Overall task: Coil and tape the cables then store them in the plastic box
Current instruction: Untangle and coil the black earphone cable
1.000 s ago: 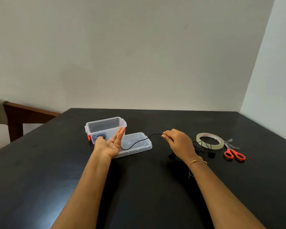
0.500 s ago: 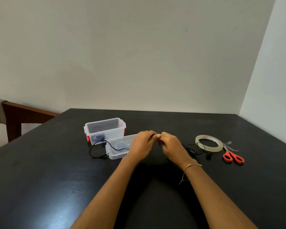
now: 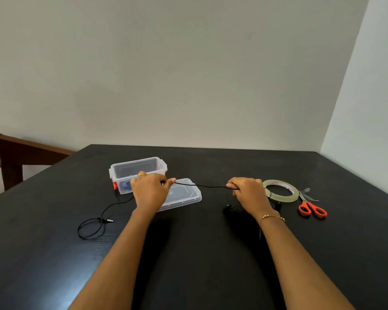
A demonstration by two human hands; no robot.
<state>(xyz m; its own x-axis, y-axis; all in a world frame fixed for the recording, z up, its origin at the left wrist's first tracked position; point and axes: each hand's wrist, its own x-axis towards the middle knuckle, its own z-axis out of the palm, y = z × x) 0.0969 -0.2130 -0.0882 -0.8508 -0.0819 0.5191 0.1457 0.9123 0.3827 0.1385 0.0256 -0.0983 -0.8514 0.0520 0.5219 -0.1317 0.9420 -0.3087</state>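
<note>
Now, left hand (image 3: 151, 189): pinches the black earphone cable (image 3: 202, 186).
Right hand (image 3: 248, 190): grips the same cable, stretched taut above the box lid (image 3: 184, 196).
Plug end (image 3: 106, 220): looped on the table (image 3: 54, 220) (left of the plastic box (image 3: 138, 170)).

Both forearms reach forward over the table, hands apart at about the same height. The left hand (image 3: 151, 190) is turned knuckles up, thumb and fingertips pinched together toward the right. The right hand (image 3: 248, 191) is curled in a loose fist, knuckles up, a thin bracelet (image 3: 271, 217) circling its wrist.
</note>
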